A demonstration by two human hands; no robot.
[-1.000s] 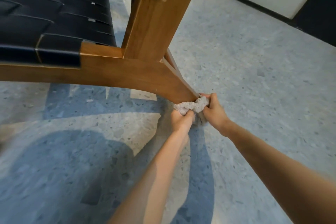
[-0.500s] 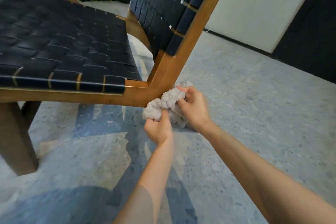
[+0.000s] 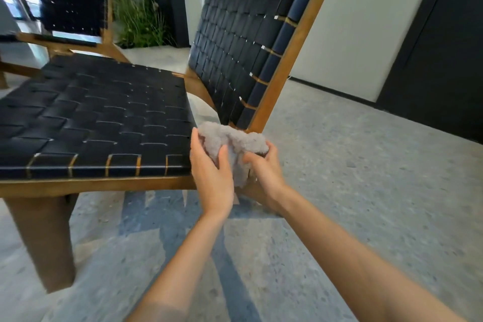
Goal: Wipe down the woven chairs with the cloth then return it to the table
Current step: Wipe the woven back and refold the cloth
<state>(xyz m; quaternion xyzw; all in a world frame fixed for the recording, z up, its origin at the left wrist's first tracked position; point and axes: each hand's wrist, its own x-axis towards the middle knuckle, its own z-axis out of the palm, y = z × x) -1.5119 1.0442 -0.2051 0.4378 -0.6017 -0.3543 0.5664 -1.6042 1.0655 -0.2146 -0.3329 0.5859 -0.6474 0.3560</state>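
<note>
A grey fluffy cloth (image 3: pixel 231 142) is bunched at the rear right corner of a woven chair (image 3: pixel 104 117), where the black strap seat meets the tilted backrest. My left hand (image 3: pixel 211 175) grips the cloth's left part, thumb across its front. Fingers of my right hand (image 3: pixel 264 171) are curled round its right part from below. The chair has a brown wooden frame and legs. A second woven chair (image 3: pixel 73 0) of the same make stands behind it at the far left.
Speckled grey floor (image 3: pixel 352 191) stretches to the right and below. A green plant (image 3: pixel 141 21) grows at the back between the chairs. A pale wall (image 3: pixel 366 21) and a dark panel (image 3: pixel 444 47) run along the right. No table is in view.
Both hands have lifted the cloth from low on the chair's rear leg up to the seat's back corner. The view has risen from the floor to the seat and backrest.
</note>
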